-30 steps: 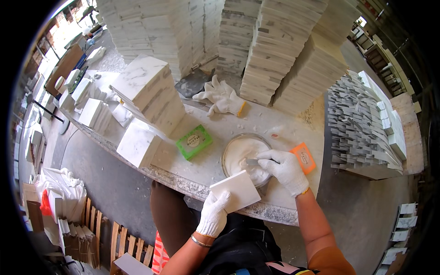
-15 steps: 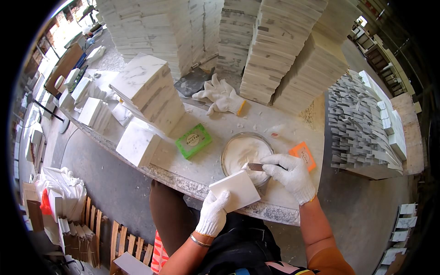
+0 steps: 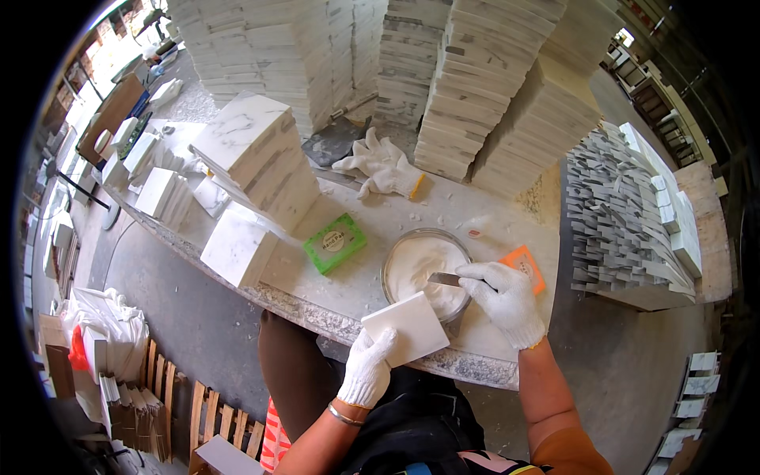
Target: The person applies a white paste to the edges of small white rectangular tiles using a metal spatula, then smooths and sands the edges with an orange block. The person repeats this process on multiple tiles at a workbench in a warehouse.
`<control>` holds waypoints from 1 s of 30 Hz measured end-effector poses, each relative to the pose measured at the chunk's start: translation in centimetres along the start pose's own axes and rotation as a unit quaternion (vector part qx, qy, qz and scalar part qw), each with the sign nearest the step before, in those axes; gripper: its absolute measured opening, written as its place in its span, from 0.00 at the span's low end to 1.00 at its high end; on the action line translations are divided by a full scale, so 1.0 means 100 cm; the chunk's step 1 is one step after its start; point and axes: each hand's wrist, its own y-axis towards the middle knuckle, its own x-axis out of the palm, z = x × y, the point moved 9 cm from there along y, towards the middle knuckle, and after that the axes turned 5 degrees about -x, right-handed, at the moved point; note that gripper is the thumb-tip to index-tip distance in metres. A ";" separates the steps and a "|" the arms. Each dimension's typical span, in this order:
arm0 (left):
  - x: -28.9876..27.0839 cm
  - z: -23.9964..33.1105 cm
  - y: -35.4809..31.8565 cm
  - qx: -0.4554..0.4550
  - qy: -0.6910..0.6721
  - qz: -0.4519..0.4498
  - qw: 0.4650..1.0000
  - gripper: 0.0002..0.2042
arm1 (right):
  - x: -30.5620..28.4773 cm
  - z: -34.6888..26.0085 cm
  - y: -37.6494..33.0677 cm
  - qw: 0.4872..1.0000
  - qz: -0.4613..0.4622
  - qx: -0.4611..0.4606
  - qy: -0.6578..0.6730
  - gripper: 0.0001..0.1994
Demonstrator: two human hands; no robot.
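While left hand grips tile | right hand clasps scraper | bowl, green box beside

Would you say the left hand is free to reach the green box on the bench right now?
Probably not: the left hand holds a white tile, though the bench between it and the green box looks unobstructed.

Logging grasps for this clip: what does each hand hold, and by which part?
Left hand grips white tile by its near edge; right hand holds metal scraper by its handle end.
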 end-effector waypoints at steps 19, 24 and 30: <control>0.003 0.004 0.001 0.016 -0.011 -0.003 1.000 0.20 | -0.008 0.098 0.056 0.996 0.014 0.078 -0.049 0.25; 0.000 0.000 -0.001 0.006 -0.016 -0.009 1.000 0.21 | 0.005 0.122 0.066 0.993 -0.030 0.113 -0.028 0.22; 0.004 0.004 -0.004 0.007 -0.025 0.001 1.000 0.17 | -0.011 0.099 0.039 0.990 0.036 0.090 0.103 0.15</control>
